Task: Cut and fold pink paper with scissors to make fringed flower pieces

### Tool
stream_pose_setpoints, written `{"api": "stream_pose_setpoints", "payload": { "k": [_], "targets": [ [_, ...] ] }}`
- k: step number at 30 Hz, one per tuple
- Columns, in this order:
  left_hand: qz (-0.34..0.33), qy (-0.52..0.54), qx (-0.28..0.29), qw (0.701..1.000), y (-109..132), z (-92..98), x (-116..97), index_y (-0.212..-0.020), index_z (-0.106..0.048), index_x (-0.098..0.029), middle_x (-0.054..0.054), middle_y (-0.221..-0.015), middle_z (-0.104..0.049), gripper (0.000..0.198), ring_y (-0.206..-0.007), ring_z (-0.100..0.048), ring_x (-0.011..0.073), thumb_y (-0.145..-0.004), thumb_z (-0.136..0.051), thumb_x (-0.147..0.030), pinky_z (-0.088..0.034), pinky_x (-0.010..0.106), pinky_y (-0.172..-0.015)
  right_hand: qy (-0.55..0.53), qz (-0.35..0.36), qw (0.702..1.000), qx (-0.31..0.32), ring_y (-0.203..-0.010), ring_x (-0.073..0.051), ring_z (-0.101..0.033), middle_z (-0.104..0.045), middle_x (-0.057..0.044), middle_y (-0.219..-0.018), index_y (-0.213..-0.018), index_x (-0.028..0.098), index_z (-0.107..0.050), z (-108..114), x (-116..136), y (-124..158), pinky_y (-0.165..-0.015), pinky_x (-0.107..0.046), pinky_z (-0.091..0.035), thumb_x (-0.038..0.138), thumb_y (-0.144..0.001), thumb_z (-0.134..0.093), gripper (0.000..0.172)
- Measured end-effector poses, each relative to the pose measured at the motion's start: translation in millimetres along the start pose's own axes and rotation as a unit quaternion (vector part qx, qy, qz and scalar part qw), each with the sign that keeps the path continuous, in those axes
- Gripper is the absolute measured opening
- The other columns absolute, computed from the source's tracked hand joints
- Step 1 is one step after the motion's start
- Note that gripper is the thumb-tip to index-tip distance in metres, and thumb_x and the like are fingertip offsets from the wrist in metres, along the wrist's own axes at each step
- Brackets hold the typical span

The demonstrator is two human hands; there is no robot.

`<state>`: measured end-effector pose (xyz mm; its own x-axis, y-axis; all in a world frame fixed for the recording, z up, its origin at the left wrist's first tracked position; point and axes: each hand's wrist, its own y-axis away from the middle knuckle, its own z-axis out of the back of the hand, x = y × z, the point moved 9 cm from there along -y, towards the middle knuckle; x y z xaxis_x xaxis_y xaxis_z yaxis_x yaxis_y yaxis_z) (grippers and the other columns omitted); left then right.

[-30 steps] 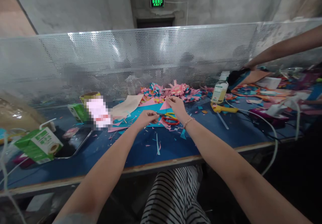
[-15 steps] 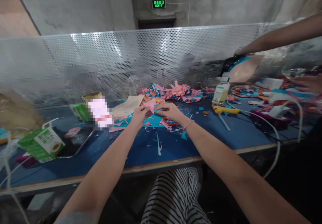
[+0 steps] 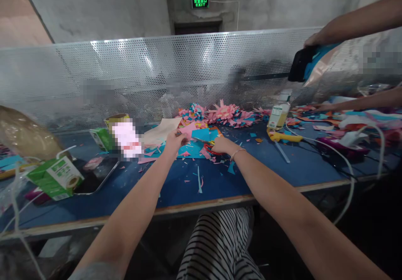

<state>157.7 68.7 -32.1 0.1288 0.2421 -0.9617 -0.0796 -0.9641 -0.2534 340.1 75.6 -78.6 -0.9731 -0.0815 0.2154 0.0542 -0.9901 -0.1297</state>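
Note:
My left hand (image 3: 172, 140) is closed in a pinch on a small pink paper piece (image 3: 188, 130) held just above the blue tabletop (image 3: 176, 185). My right hand (image 3: 222, 145) rests low on the table, fingers curled over the red-handled scissors (image 3: 211, 149); whether it grips them I cannot make out. Both hands sit over a cyan paper sheet (image 3: 196, 143) strewn with pink and blue scraps. Behind them lies a heap of pink and blue paper flowers (image 3: 220, 114).
A green carton (image 3: 55, 177) and a tablet (image 3: 94, 175) lie at left. A glue bottle (image 3: 278, 114), a yellow glue gun (image 3: 284, 137) and white cables (image 3: 348, 179) are at right. Another person's hand (image 3: 314, 41) lifts paper sheets at upper right. A perforated metal screen (image 3: 157, 74) backs the table.
My right hand let go of the pink piece and dropped to the scissors on the table. My left hand kept the piece. The other person's hand lifted the sheets higher.

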Motion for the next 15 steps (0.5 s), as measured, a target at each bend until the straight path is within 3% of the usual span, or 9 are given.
{"api": "stream_pose_setpoints", "payload": {
  "k": [3, 6, 9, 11, 15],
  "targets": [
    [0.004, 0.032, 0.002, 0.999, 0.0, 0.9, -1.0, -0.068, -0.054, -0.013, -0.001, -0.052, -0.059, 0.022, -0.050, -0.057, 0.0094, -0.053, -0.069, -0.019, -0.046, 0.020, -0.051, -0.012, -0.022, 1.000, 0.010, -0.075, -0.027, -0.061, -0.065, -0.020, -0.085, -0.080, 0.012, -0.066, 1.2, -6.0, -3.0, -0.057, -0.029, -0.041, 0.040, -0.070, -0.051, 0.033],
    [0.023, 0.078, -0.012, 0.997, 1.2, 3.5, -1.2, -0.069, -0.057, -0.012, -0.001, -0.052, -0.058, 0.021, -0.049, -0.057, 0.0081, -0.054, -0.069, -0.017, -0.047, 0.018, -0.050, -0.080, -0.033, 0.996, -0.017, -0.067, -0.023, -0.060, -0.065, -0.014, -0.076, -0.079, 0.016, -0.063, 10.3, -6.0, -3.1, -0.056, -0.029, -0.041, 0.037, -0.071, -0.050, 0.026],
    [0.039, 0.121, -0.031, 0.991, 2.7, 6.5, -2.4, -0.069, -0.058, -0.012, -0.001, -0.051, -0.058, 0.015, -0.046, -0.055, 0.0063, -0.058, -0.067, -0.013, -0.046, 0.015, -0.046, -0.189, 0.015, 0.981, -0.043, -0.059, -0.019, -0.056, -0.061, -0.007, -0.064, -0.072, 0.018, -0.058, 19.7, 10.3, 2.8, -0.053, -0.027, -0.041, 0.044, -0.072, -0.051, 0.027],
    [0.039, 0.143, -0.037, 0.988, 3.1, 7.2, -4.1, -0.067, -0.058, -0.012, -0.001, -0.052, -0.058, 0.010, -0.046, -0.055, 0.0052, -0.060, -0.065, -0.011, -0.046, 0.013, -0.046, -0.279, 0.064, 0.956, -0.064, -0.055, -0.015, -0.053, -0.057, -0.003, -0.060, -0.070, 0.018, -0.056, 25.5, 24.5, 9.8, -0.052, -0.026, -0.041, 0.051, -0.070, -0.053, 0.033],
    [0.026, 0.179, -0.052, 0.982, 3.4, 9.9, -8.2, -0.067, -0.057, -0.013, -0.002, -0.055, -0.059, 0.010, -0.050, -0.056, 0.0049, -0.061, -0.065, -0.010, -0.047, 0.012, -0.048, -0.458, 0.121, 0.877, -0.077, -0.051, -0.011, -0.052, -0.057, -0.001, -0.062, -0.075, 0.018, -0.056, 24.9, 43.9, 21.3, -0.048, -0.023, -0.042, 0.057, -0.071, -0.049, 0.039]
  ]
}}
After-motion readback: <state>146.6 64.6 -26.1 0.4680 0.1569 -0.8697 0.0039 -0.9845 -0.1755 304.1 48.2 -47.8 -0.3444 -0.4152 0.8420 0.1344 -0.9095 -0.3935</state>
